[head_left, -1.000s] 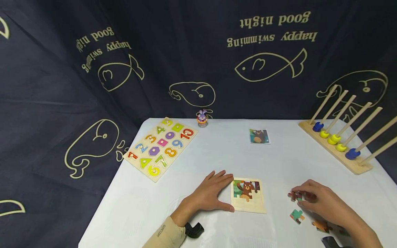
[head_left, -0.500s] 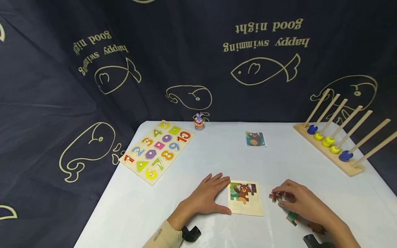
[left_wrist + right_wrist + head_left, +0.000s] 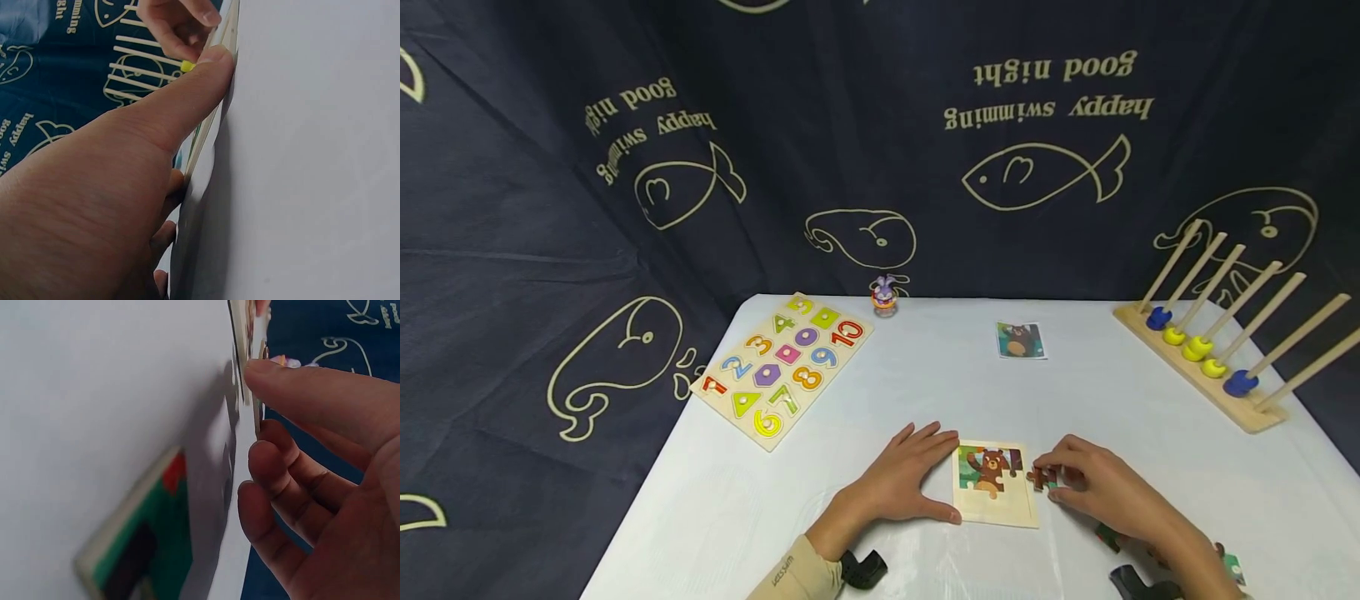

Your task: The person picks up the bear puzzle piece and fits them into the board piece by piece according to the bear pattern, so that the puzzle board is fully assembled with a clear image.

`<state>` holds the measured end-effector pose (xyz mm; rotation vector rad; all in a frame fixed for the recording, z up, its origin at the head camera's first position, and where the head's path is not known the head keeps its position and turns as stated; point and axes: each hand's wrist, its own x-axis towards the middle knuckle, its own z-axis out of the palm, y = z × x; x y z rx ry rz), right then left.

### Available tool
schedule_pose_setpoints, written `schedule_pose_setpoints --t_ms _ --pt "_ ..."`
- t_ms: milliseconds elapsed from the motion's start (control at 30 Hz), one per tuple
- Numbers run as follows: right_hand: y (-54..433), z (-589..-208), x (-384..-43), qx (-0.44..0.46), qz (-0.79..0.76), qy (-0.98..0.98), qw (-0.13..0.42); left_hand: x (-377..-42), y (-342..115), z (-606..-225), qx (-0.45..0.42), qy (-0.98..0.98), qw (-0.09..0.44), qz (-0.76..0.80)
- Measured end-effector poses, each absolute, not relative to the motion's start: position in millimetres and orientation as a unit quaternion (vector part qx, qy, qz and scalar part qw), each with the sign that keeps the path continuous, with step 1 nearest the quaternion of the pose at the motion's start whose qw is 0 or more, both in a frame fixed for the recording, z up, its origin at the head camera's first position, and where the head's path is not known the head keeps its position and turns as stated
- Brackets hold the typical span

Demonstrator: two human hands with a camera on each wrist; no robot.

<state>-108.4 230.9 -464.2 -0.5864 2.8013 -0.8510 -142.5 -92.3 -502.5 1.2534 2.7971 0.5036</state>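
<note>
While my left hand (image 3: 904,483) lies flat on the white table (image 3: 925,383) with fingers straight and thumb against the left edge of the bear puzzle tray (image 3: 995,485), my right hand (image 3: 1093,486) pinches a brown-and-green puzzle piece (image 3: 1041,478) between thumb and fingertips. The piece sits at the tray's right edge, touching or just over it; I cannot tell which from the head view. The upper part of the tray is filled with the bear picture; the lower part shows bare wood.

In the left wrist view my thumb (image 3: 194,87) presses along the tray's rim. In the right wrist view my thumb (image 3: 294,378) meets the piece edge-on, the other fingers loosely curled below it.

Another loose piece (image 3: 1107,536) lies on the table just under my right forearm. Further off: a small bear reference card (image 3: 1020,340), a number board (image 3: 784,367) at left, a wooden peg rack with blue and yellow rings (image 3: 1213,358) at right, and a small toy figure (image 3: 884,296) at the far edge.
</note>
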Motion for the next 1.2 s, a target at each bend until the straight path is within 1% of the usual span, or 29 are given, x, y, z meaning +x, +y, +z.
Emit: schedule_pose_setpoints --t_ms 533,867,1200 --pt "209.8 -469.7 -112.1 -0.259 -0.28 0.922 0.07 -142.5 -91.8 -503.1 0.408 0.899 0.013 0.162" --pt "195.0 -467.3 -116.5 -0.265 -0.273 0.922 0.069 -144.5 -93.7 -501.5 0.407 0.9 0.014 0.157" --pt "193.3 -465.9 -116.8 -0.245 -0.261 0.931 0.066 -145.6 -92.7 -503.0 0.401 0.902 0.026 0.156"
